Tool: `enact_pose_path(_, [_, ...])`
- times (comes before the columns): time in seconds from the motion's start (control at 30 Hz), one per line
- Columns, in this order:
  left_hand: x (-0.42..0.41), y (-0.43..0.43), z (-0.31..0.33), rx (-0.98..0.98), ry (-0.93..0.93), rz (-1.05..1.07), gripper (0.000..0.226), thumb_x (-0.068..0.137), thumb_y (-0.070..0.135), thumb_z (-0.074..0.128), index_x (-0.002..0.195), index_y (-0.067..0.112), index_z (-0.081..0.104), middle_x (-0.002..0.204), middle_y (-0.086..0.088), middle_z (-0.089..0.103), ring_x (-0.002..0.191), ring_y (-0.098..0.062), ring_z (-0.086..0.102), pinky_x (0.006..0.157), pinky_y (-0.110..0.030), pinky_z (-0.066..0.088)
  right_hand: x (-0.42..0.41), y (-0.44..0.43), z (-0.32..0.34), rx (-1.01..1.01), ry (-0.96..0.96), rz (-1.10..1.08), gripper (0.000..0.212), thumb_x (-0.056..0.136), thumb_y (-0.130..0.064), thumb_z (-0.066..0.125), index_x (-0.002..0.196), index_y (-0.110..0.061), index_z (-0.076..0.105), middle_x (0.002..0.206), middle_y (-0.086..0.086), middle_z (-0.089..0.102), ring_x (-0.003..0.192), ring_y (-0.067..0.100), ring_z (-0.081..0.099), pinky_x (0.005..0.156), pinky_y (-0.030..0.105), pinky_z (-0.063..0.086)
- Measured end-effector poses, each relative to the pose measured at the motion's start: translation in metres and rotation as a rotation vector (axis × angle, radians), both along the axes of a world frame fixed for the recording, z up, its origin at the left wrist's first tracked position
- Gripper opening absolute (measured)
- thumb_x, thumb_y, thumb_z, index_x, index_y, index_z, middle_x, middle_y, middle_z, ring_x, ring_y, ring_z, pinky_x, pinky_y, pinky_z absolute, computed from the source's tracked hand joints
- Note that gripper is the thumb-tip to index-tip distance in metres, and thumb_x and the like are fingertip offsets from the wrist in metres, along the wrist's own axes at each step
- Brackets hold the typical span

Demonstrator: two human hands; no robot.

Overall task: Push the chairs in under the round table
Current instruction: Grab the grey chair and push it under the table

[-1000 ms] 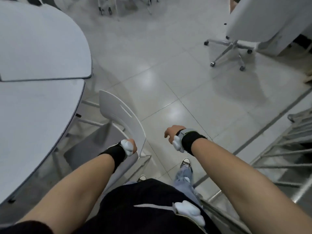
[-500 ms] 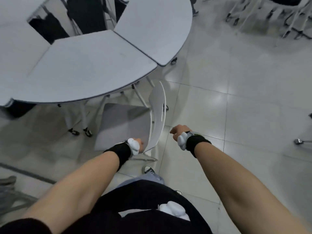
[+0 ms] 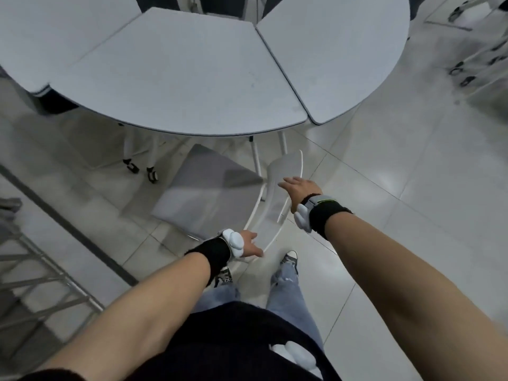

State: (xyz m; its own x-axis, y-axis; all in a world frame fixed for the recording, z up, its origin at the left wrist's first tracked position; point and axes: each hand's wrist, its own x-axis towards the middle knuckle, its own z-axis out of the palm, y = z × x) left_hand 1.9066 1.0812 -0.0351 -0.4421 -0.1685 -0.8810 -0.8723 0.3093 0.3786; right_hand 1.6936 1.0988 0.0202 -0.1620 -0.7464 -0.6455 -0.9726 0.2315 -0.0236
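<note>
The round table point(image 3: 178, 78) is built from grey wedge-shaped tops and fills the upper half of the view. A chair with a grey seat point(image 3: 209, 193) and a thin white back point(image 3: 287, 165) stands at its near edge, with the seat's far corner just under the tabletop. The chair is turned at an angle to the table. My left hand point(image 3: 248, 244) grips the near end of the white back, thumb on top. My right hand point(image 3: 299, 188) lies flat on the far part of the back, fingers stretched out.
White table legs on black castors point(image 3: 140, 167) stand under the tabletop left of the seat. A metal rail frame point(image 3: 41, 270) runs along the lower left. Wheeled chair bases point(image 3: 467, 72) are at the upper right. My feet point(image 3: 288, 257) are right behind the chair.
The view has swung round to face the table. My right hand, which hung free beside the chair, has reached onto the chair back. My left hand stays on its near end.
</note>
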Motion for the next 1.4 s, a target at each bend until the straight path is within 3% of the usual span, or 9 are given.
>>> enact_pose_path(0.13, [-0.019,-0.01,0.001,0.11,0.003,0.198,0.102,0.08,0.058,0.067,0.159,0.022,0.013,0.159,-0.005,0.035,0.108,-0.029,0.063,0.095,-0.039,0.056,-0.024,-0.046,-0.006,0.092,0.057,0.17,0.05,0.094,-0.021,0.053,0.143,-0.026,0.048,0.147,0.002,0.048,0.136,0.026,0.04,0.112,0.043,0.033])
enact_pose_path(0.33, [-0.064,0.006,0.007,0.042,0.02,0.152,0.104,0.085,0.038,0.071,0.16,0.023,0.002,0.165,-0.004,0.019,0.149,-0.023,0.031,0.12,-0.034,0.031,-0.055,-0.079,-0.023,0.252,0.218,0.43,0.043,0.075,-0.036,0.052,0.111,-0.019,0.069,0.127,0.01,0.064,0.124,0.034,0.055,0.109,0.05,0.033])
enact_pose_path(0.57, [-0.084,0.008,0.012,-0.124,-0.042,0.013,0.099,0.085,0.017,0.056,0.156,0.04,-0.008,0.131,-0.016,0.054,0.098,-0.024,0.058,0.077,-0.021,0.041,-0.061,-0.075,-0.041,0.244,0.28,0.597,0.028,0.09,-0.022,0.051,0.115,-0.017,0.063,0.12,0.009,0.064,0.12,0.034,0.055,0.108,0.071,0.02])
enact_pose_path(0.77, [-0.071,0.004,0.016,-0.102,-0.083,-0.038,0.1,0.083,0.017,0.054,0.154,0.045,-0.011,0.159,-0.007,0.032,0.125,-0.024,0.055,0.076,-0.014,0.034,-0.046,-0.065,-0.029,0.319,0.241,0.563,0.039,0.091,-0.023,0.053,0.13,-0.019,0.055,0.136,0.007,0.055,0.132,0.036,0.047,0.104,0.075,0.024])
enact_pose_path(0.9, [-0.052,0.007,0.014,-0.078,-0.069,-0.096,0.102,0.08,0.015,0.053,0.155,0.044,-0.01,0.161,-0.002,0.029,0.133,-0.02,0.05,0.079,-0.008,0.035,-0.033,-0.048,-0.018,0.327,0.214,0.536,0.04,0.092,-0.025,0.05,0.131,-0.02,0.055,0.137,0.007,0.054,0.128,0.035,0.05,0.101,0.065,0.037])
enact_pose_path(1.03, [-0.018,0.007,0.01,-0.041,-0.038,-0.161,0.106,0.071,0.019,0.052,0.154,0.047,-0.007,0.15,0.009,0.037,0.111,-0.016,0.055,0.057,-0.004,0.034,-0.009,-0.029,-0.014,0.291,0.147,0.646,0.036,0.086,-0.026,0.051,0.118,-0.013,0.063,0.124,0.012,0.064,0.115,0.034,0.061,0.093,0.041,0.05])
enact_pose_path(1.17, [0.024,-0.001,0.004,-0.025,0.008,-0.091,0.098,0.07,0.022,0.054,0.158,0.033,0.013,0.16,0.006,0.026,0.143,-0.015,0.038,0.073,0.011,0.025,0.029,-0.016,-0.021,0.304,0.13,0.674,0.031,0.092,-0.022,0.049,0.117,-0.012,0.065,0.122,0.012,0.067,0.113,0.032,0.063,0.098,0.042,0.048])
enact_pose_path(1.3, [0.071,-0.015,0.001,-0.116,-0.078,-0.092,0.059,0.088,0.034,0.068,0.143,0.019,0.053,0.144,-0.01,0.053,0.114,-0.012,0.054,0.088,-0.022,0.041,0.079,-0.01,-0.031,0.352,0.04,0.625,0.03,0.093,-0.02,0.051,0.117,-0.011,0.066,0.124,0.012,0.065,0.114,0.032,0.062,0.093,0.04,0.048])
enact_pose_path(1.4, [0.098,-0.028,0.003,-0.051,-0.11,-0.063,0.068,0.092,0.013,0.06,0.152,0.033,0.035,0.142,0.0,0.048,0.113,-0.012,0.051,0.088,-0.023,0.04,0.115,-0.014,-0.028,0.391,-0.007,0.585,0.033,0.092,-0.016,0.054,0.121,-0.004,0.063,0.128,0.018,0.062,0.116,0.034,0.06,0.081,0.034,0.04])
